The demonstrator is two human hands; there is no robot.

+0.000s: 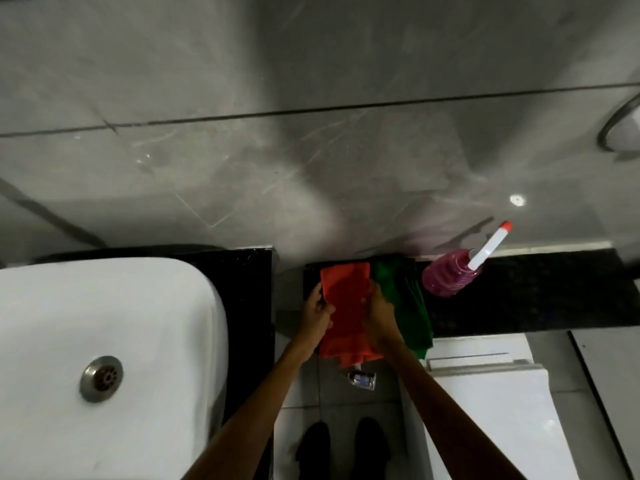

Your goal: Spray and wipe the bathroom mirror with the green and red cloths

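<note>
Red cloth [346, 306] lies on the counter [519, 299], long axis pointing away from the person, fingers of left hand [317, 311] and right hand [381, 317] pinching its side edges; green cloth [408, 306] touches its right side, nearest the right hand

The red cloth [346, 306] is plain orange-red and the green cloth [410, 306] plain dark green, on a black counter [554, 296] with fine pale speckles, beside a spray bottle [448, 278] of magenta liquid with a white nozzle [488, 249] tipped red; the basin [121, 306] is white, the wall tiles [311, 161] grey-veined, my shoes [315, 448] black.
</note>
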